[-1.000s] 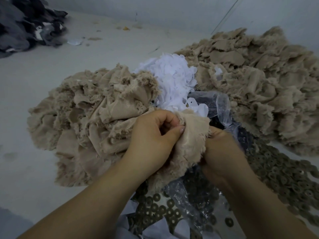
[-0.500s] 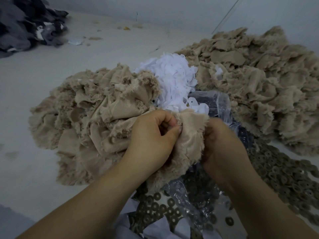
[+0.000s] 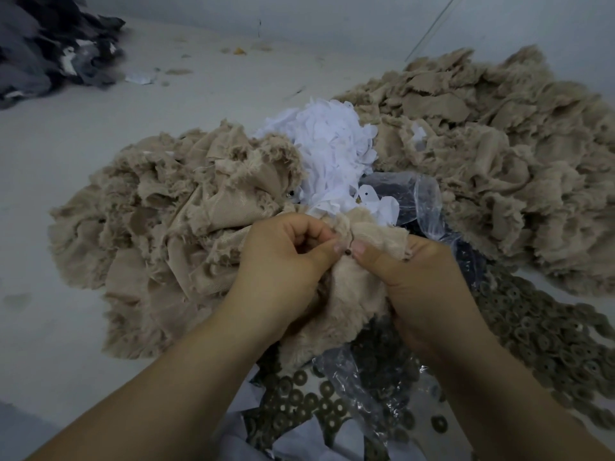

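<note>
Beige cloth piece [image 3: 362, 294] pinched between both hands

The frayed piece sits low in the middle of the view, held up just above a clear plastic bag [image 3: 422, 194] and a spill of dark metal rings [image 3: 549, 334]. The left hand [image 3: 283, 271] grips its left edge, fingers curled in and the thumb pressed against the cloth. The right hand [image 3: 422, 281] grips the right side the same way, its thumb tip lying almost against the left thumb. A small dark stud [image 3: 348, 251] shows right between the two thumb tips, on the cloth; how it is fixed there cannot be made out.

A big heap of the same beige cloth [image 3: 166, 234] lies to the left of the hands, touching the held piece. A second beige heap [image 3: 499, 161] spreads out on the right. A mound of white scraps [image 3: 332, 151] is wedged between the two heaps, just beyond the hands. Far off at the upper left lies a heap of dark cloth [image 3: 43, 44]. All of it rests on a pale grey bench [image 3: 50, 161].
</note>
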Tool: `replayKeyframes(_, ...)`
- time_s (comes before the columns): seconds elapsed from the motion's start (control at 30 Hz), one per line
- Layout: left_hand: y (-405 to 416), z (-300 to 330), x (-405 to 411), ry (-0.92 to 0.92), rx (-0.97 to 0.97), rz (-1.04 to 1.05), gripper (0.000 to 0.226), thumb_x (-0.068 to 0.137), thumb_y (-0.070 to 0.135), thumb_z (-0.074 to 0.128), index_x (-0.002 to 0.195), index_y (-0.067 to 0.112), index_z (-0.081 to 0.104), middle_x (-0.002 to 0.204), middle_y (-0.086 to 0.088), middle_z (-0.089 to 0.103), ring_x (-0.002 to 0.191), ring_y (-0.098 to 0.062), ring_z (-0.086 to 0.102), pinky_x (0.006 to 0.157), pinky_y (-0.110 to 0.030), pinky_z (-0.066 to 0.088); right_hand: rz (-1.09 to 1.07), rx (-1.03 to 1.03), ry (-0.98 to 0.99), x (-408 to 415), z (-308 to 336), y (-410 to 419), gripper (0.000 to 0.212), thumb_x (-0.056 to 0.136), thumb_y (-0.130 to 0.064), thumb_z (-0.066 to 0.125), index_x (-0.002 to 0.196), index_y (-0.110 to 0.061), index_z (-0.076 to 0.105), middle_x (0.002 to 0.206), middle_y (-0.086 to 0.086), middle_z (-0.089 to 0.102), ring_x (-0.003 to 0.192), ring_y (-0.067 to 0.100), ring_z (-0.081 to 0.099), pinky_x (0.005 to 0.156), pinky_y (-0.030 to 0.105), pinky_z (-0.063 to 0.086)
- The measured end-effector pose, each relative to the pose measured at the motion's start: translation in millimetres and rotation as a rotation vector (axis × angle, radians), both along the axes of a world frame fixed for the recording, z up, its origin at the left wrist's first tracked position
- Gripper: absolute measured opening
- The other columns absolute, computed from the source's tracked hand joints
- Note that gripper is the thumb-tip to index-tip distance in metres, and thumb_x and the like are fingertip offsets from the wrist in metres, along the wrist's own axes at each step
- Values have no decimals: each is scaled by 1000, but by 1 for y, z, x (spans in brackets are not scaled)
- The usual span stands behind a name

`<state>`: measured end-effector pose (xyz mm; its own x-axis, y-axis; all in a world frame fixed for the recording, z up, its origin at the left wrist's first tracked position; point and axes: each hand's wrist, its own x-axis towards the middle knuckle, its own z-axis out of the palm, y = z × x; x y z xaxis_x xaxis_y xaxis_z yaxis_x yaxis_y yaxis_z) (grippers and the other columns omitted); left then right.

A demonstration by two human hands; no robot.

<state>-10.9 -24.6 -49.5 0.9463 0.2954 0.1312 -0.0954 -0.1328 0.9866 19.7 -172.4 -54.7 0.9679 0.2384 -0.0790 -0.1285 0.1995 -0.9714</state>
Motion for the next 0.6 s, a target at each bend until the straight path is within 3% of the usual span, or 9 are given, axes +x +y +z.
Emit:
replayKeyframes(0.1, -4, 1, -1, -90, 328, 55, 20, 82, 4, 75, 70, 20, 68, 69, 4, 67, 58, -6, 60, 55, -18, 49, -17, 4, 12, -2, 2, 1, 13, 87, -1, 68, 92, -7, 78, 92, 14, 77, 86, 29, 75, 70, 38, 62)
replayKeyframes(0.17, -6, 2, -4, -172, 395, 62, 22, 80, 1, 74, 73, 19, 65, 72, 5, 63, 63, -5, 58, 56, -15, 47, -10, 10, 18, -1, 4, 1, 15, 88, 2, 66, 94, -6, 77, 93, 17, 77, 87, 32, 75, 73, 41, 62)
replayKeyframes(0.37, -7, -6, -5, -559, 676, 51, 17, 83, -8, 69, 96, 3, 73, 108, -11, 62, 96, -15, 58, 81, -23, 48, 4, 30, 19, -1, 10, -2, 12, 85, 2, 68, 93, -3, 76, 91, 19, 76, 85, 33, 75, 67, 36, 61)
replayKeyframes(0.47, -6, -15, -6, -604, 743, -22, 18, 90, -2, 63, 102, 3, 75, 110, -7, 70, 104, -21, 61, 93, -30, 48, 6, 14, 60, 1, 12, -4, 19, 83, 4, 69, 101, -1, 73, 94, 20, 76, 88, 34, 74, 71, 39, 61)
replayKeyframes(0.6, -6, -20, -6, -591, 725, -95, 22, 92, 5, 65, 113, 5, 72, 115, -5, 70, 108, -20, 62, 96, -32, 47, 13, 23, 198, 5, 17, -7, 27, 85, 4, 67, 112, -1, 69, 102, 21, 74, 96, 38, 72, 89, 53, 57)
